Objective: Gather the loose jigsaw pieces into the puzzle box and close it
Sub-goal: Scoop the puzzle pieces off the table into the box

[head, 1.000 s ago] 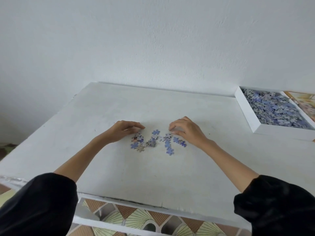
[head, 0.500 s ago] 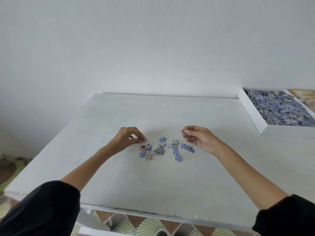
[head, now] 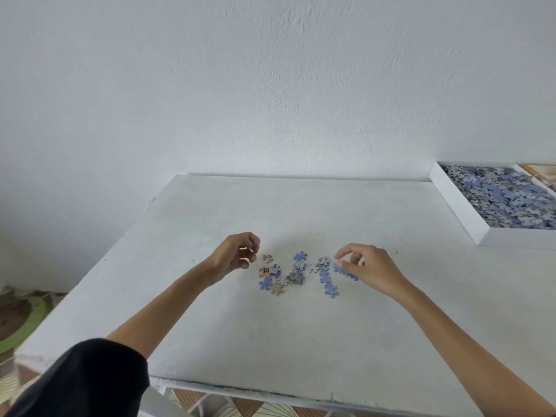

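Several loose jigsaw pieces (head: 296,273), blue, grey and tan, lie in a small scatter at the middle of the white table (head: 301,335). My left hand (head: 236,254) hovers just left of the scatter, fingers curled against the thumb around something small and pale. My right hand (head: 368,266) is at the scatter's right end, thumb and fingertips pinching a blue piece (head: 339,267) on the table. The white puzzle box (head: 457,206) sits open at the far right, filled with many pieces.
A flat item with an orange picture (head: 541,173), perhaps the lid, lies behind the box at the frame's right edge. The table's back edge meets a white wall. Patterned floor shows past the left and front edges.
Both hands have lifted off the scatter and drawn slightly apart, then the right hand came back down onto the blue pieces. My view has tilted up a little.
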Available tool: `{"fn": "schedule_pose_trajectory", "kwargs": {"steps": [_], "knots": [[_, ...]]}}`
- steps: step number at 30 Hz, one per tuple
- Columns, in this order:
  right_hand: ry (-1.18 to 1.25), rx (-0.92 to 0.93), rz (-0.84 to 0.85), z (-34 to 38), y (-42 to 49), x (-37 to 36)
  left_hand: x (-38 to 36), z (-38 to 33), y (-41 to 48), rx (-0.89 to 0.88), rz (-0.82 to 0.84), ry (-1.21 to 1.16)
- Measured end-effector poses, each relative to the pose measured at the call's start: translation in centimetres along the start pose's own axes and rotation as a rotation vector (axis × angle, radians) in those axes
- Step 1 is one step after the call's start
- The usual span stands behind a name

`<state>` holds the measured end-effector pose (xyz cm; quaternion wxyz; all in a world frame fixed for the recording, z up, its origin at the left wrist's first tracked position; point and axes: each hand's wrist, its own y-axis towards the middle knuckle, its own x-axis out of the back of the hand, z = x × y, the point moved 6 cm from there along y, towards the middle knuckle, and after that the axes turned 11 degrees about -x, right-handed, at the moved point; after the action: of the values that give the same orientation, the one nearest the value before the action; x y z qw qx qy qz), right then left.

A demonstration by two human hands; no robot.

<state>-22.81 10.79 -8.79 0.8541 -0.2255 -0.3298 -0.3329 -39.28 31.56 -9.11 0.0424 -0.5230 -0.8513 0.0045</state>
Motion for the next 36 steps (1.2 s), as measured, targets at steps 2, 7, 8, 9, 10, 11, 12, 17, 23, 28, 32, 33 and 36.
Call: {"fn": "schedule_pose_trajectory", "kwargs": {"steps": [2,7,8,9,10,11,12,17,23,28,32,33,36], "knots": [[-0.171,0.02,-0.047,-0.7,-0.4,0.0,0.4,0.2,0.0,-0.004,-0.016,0.036],[-0.145,0.027,-0.099,-1.6,-0.5,0.2,1.7,1.1,0.2,-0.053,-0.163,0.265],[-0.135,0.045,-0.127,-1.4,-0.6,0.1,1.8,1.1,0.4,-0.098,-0.168,0.339],[-0.119,0.055,-0.156,-1.3,-0.6,-0.1,1.8,1.0,0.5,-0.148,-0.154,0.417],[-0.096,0.062,-0.178,-1.1,-0.5,-0.3,1.7,0.9,0.7,-0.197,-0.121,0.496],[-0.073,0.066,-0.186,-0.9,-0.3,-0.4,1.6,0.6,0.8,-0.237,-0.07,0.561],[-0.044,0.066,-0.177,-0.8,-0.1,-0.5,1.6,0.5,1.0,-0.258,-0.002,0.604],[0.215,0.08,-0.159,-1.4,0.6,-0.1,1.8,0.3,2.1,-0.273,0.304,0.679],[0.64,0.049,-0.044,-0.8,0.3,-1.0,1.2,0.5,2.9,-0.326,0.336,0.732],[1.733,-0.225,0.699,-0.9,0.4,-3.5,0.9,0.3,2.9,-0.353,0.297,0.761],[1.899,-0.216,0.892,-0.8,0.6,-4.2,0.7,0.1,2.9,-0.341,0.34,0.811],[1.91,-0.197,0.918,-0.7,0.6,-4.3,0.5,0.1,3.1,-0.332,0.36,0.861],[1.965,-0.156,0.939,-0.7,0.8,-4.1,0.0,-0.1,3.6,-0.303,0.423,1.002]]}}
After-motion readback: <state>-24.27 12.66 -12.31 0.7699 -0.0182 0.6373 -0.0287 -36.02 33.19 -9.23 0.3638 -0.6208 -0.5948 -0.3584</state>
